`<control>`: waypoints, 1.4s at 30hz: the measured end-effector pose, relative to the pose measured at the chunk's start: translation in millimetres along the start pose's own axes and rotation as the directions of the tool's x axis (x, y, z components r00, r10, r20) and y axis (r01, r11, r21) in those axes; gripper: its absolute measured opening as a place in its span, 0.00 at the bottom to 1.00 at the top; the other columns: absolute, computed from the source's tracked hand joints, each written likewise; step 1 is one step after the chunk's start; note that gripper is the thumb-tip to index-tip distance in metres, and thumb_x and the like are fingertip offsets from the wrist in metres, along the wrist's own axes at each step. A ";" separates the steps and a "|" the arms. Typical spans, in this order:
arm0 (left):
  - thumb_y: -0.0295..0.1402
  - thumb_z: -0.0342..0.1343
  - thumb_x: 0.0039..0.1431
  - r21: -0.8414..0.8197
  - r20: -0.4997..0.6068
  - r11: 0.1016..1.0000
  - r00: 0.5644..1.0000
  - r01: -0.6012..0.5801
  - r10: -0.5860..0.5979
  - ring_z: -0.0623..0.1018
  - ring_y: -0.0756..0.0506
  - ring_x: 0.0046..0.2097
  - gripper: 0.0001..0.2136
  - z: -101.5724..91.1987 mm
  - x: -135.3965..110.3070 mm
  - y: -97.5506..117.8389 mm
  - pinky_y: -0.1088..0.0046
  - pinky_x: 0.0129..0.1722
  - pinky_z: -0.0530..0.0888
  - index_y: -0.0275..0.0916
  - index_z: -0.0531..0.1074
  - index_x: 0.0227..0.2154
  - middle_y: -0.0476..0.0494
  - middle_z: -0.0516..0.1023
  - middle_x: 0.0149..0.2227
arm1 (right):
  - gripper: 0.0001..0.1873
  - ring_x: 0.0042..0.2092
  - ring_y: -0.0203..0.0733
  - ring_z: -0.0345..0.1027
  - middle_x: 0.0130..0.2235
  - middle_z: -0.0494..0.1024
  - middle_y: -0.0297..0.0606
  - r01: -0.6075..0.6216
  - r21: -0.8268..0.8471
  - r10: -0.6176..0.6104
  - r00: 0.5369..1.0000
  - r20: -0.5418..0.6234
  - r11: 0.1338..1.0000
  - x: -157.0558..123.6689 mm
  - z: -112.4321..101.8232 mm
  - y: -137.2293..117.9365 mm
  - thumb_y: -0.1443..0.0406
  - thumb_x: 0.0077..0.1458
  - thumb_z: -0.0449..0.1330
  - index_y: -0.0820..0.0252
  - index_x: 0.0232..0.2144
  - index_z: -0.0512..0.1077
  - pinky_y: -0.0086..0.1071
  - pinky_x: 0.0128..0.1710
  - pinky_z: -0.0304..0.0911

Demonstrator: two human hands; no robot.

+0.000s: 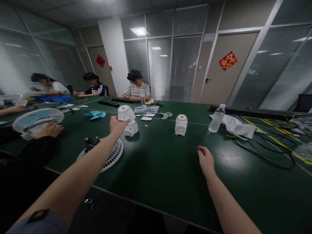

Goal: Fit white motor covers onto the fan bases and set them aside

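My left arm (pixel 80 175) stretches far forward and up, forearm bare. My left hand (pixel 118 125) is raised, fingers wrapped about a white cover (pixel 125 113). My right arm (pixel 226 204) reaches less far. My right hand (pixel 206 160) hangs slack, fingers loosely curled, palm turned inward.

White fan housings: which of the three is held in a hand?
The upper-left housing, gripped by the left hand; the one under it and the right one stand on the table.
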State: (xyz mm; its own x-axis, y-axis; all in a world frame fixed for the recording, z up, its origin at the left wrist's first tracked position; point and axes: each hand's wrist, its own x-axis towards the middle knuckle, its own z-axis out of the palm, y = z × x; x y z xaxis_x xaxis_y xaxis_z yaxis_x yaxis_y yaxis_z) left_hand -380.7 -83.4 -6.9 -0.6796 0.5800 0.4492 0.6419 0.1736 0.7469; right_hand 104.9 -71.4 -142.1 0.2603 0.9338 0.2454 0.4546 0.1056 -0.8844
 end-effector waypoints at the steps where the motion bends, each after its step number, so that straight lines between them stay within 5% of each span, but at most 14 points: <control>1: 0.43 0.68 0.46 0.024 0.009 1.000 1.000 0.016 -0.017 0.74 0.35 0.55 0.32 12.3 3.0 0.0 0.55 0.56 0.71 0.33 0.63 0.51 0.31 0.71 0.51 | 0.22 0.50 0.53 0.74 0.49 0.79 0.43 0.002 -0.001 -0.002 1.000 0.004 1.000 0.2 0.1 0.3 0.56 0.54 0.55 0.55 0.49 0.75 0.45 0.52 0.66; 5: 0.41 0.68 0.46 0.111 0.065 0.994 0.998 0.019 -0.026 0.70 0.35 0.59 0.32 44.8 4.6 -7.0 0.60 0.58 0.68 0.33 0.62 0.51 0.28 0.68 0.55 | 0.21 0.50 0.52 0.74 0.49 0.79 0.42 0.013 -0.008 -0.013 1.000 0.015 1.000 1.2 0.3 1.9 0.57 0.55 0.55 0.55 0.49 0.75 0.45 0.52 0.66; 9: 0.41 0.66 0.49 0.180 0.128 0.983 0.991 0.022 -0.045 0.70 0.33 0.59 0.34 56.5 -0.2 -17.0 0.59 0.57 0.68 0.31 0.59 0.54 0.25 0.65 0.57 | 0.21 0.51 0.52 0.73 0.50 0.79 0.42 0.025 -0.012 -0.025 1.000 0.018 1.000 1.4 0.6 3.4 0.58 0.55 0.55 0.54 0.49 0.75 0.46 0.52 0.66; 16: 0.41 0.65 0.49 0.271 0.219 0.962 0.972 0.025 -0.087 0.67 0.28 0.62 0.43 59.4 0.2 -31.5 0.53 0.57 0.66 0.32 0.49 0.62 0.20 0.60 0.60 | 0.20 0.51 0.51 0.73 0.50 0.78 0.42 0.026 -0.016 -0.025 0.999 0.024 1.000 0.9 0.8 1.3 0.58 0.55 0.55 0.55 0.49 0.75 0.45 0.53 0.66; 24: 0.41 0.66 0.48 0.317 0.298 0.947 0.944 0.043 -0.143 0.70 0.29 0.60 0.38 54.6 7.7 -41.4 0.57 0.55 0.68 0.29 0.56 0.57 0.18 0.66 0.57 | 0.20 0.50 0.52 0.73 0.48 0.79 0.42 0.027 -0.021 -0.027 0.999 0.028 0.999 0.4 0.8 -1.2 0.59 0.53 0.56 0.56 0.46 0.76 0.46 0.53 0.66; 30: 0.41 0.68 0.45 0.336 0.318 0.942 0.939 0.019 -0.132 0.68 0.27 0.61 0.46 48.9 4.5 -26.1 0.55 0.57 0.68 0.21 0.52 0.61 0.12 0.65 0.58 | 0.19 0.51 0.52 0.73 0.49 0.79 0.41 0.022 -0.022 -0.021 0.999 0.025 1.000 -1.1 -1.3 -1.4 0.59 0.54 0.56 0.54 0.47 0.76 0.45 0.53 0.66; 33: 0.44 0.67 0.48 0.315 0.312 0.943 0.950 -0.105 0.001 0.59 0.29 0.68 0.50 29.7 -1.6 -6.7 0.57 0.64 0.61 0.22 0.47 0.65 0.16 0.56 0.65 | 0.19 0.51 0.51 0.73 0.49 0.79 0.41 0.027 -0.016 -0.026 0.999 0.026 1.000 -2.0 -2.4 -2.2 0.59 0.55 0.55 0.54 0.47 0.76 0.45 0.53 0.66; 37: 0.51 0.53 0.60 0.340 0.302 0.860 0.910 -0.381 0.284 0.66 0.33 0.64 0.33 -32.9 -14.6 -1.6 0.54 0.62 0.64 0.37 0.60 0.63 0.33 0.63 0.65 | 0.18 0.50 0.52 0.74 0.49 0.79 0.41 0.025 -0.004 -0.024 0.999 0.034 1.000 -2.6 -3.0 -2.6 0.59 0.55 0.56 0.53 0.46 0.76 0.46 0.52 0.68; 42: 0.53 0.50 0.59 0.486 0.163 0.838 0.968 -0.249 0.193 0.76 0.37 0.55 0.25 -128.6 -22.0 -70.2 0.55 0.57 0.71 0.46 0.69 0.54 0.45 0.76 0.56 | 0.17 0.51 0.51 0.73 0.49 0.79 0.40 0.023 0.008 -0.023 0.999 0.042 1.000 -2.7 -3.0 -3.1 0.60 0.55 0.56 0.52 0.46 0.77 0.46 0.52 0.68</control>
State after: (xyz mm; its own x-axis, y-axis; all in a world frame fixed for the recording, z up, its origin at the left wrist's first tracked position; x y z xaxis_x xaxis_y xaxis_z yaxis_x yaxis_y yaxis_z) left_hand -456.5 -210.7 -6.2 -0.4760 0.7243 0.4988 0.8794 0.3883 0.2753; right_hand 105.4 -75.2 -138.8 0.2135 0.9448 0.2485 0.4536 0.1295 -0.8818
